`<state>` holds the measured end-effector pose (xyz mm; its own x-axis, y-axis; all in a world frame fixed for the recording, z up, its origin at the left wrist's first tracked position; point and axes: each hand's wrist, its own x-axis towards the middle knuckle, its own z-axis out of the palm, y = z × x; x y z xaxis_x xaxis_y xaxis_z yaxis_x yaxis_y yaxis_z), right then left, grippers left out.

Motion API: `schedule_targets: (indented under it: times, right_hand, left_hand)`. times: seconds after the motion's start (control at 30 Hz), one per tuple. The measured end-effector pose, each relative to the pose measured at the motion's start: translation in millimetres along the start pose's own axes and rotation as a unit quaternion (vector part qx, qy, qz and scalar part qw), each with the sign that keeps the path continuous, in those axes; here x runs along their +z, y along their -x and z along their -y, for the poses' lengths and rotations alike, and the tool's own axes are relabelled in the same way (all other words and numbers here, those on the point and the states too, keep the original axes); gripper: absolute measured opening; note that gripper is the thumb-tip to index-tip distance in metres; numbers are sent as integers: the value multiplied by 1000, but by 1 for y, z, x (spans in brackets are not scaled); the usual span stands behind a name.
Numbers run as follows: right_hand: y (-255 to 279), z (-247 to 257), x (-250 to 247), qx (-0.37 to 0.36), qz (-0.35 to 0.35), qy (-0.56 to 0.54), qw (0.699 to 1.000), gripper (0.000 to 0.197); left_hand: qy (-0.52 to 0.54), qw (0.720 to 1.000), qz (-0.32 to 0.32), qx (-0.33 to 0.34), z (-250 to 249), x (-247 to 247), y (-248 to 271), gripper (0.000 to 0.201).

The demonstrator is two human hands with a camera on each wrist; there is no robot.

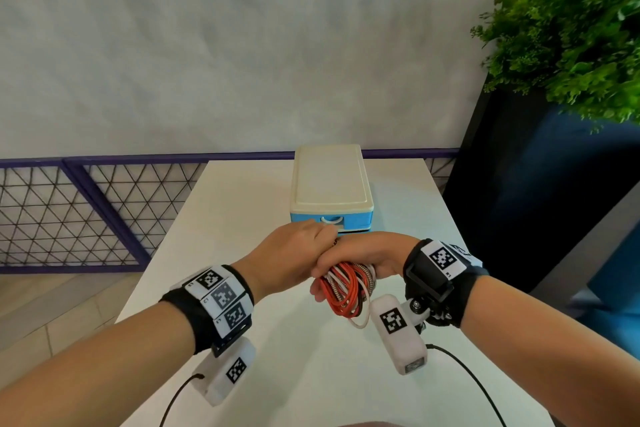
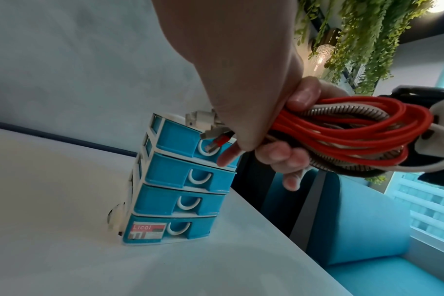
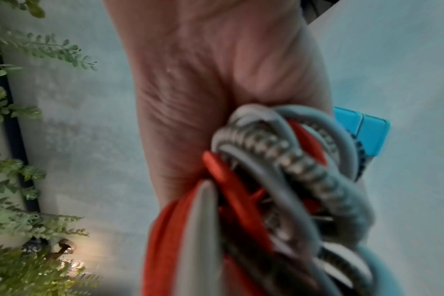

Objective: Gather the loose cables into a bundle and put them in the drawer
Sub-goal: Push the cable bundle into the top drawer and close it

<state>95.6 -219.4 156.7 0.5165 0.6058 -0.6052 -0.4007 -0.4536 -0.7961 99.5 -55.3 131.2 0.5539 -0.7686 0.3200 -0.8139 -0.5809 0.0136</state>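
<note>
My right hand (image 1: pixel 360 253) grips a coiled cable bundle (image 1: pixel 343 291) of red, white and braided cords above the white table (image 1: pixel 225 236). The loops hang below the fist. My left hand (image 1: pixel 294 253) lies against it, its knuckles close to the top drawer (image 1: pixel 311 219) of a small cream drawer unit (image 1: pixel 330 180) with blue drawers. In the left wrist view the cable bundle (image 2: pixel 342 136) has its plug ends (image 2: pixel 205 124) poking out under my left hand (image 2: pixel 241 80), right in front of the top drawer (image 2: pixel 175 138). All drawers look shut. The right wrist view shows my right hand (image 3: pixel 203 90) around the cable bundle (image 3: pixel 266 180).
The drawer unit (image 2: pixel 173 174) stands near the table's far edge, right of centre. A dark planter with a green plant (image 1: pixel 571 45) is at the right, a blue seat (image 2: pixel 368 220) below it. A purple mesh railing (image 1: pixel 86 211) runs behind on the left.
</note>
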Motion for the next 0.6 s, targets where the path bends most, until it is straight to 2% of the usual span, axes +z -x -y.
schedule_targets:
  times: [0.1, 0.2, 0.27, 0.33, 0.4, 0.5, 0.53, 0.6]
  right_hand:
    - [-3, -1, -6, -6, -53, 97, 994, 34]
    - [-5, -3, -13, -8, -159, 248, 955, 50]
    - [-3, -6, -15, -52, -217, 291, 930, 53]
    - [3, -9, -14, -120, -293, 311, 896, 56]
    - [9, -15, -8, -199, -359, 397, 821, 61]
    - [9, -34, 3, -301, -383, 575, 657, 73]
    - [5, -43, 5, -303, -381, 628, 607, 81]
    - [-5, -55, 5, -241, -369, 707, 553, 99]
  left_hand:
    - [7, 999, 35, -24, 1, 8, 1, 19]
    - [9, 990, 106, -97, 2, 13, -2, 22]
    - [8, 974, 166, -155, 2, 11, -6, 27]
    - [21, 953, 220, -207, 4, 7, -10, 23]
    - [56, 936, 250, -243, 10, 4, -12, 14]
    - [90, 906, 318, -266, 17, -1, -19, 15]
    - [98, 895, 337, -276, 18, -4, -21, 17]
    - [130, 880, 349, -293, 19, -6, -25, 20]
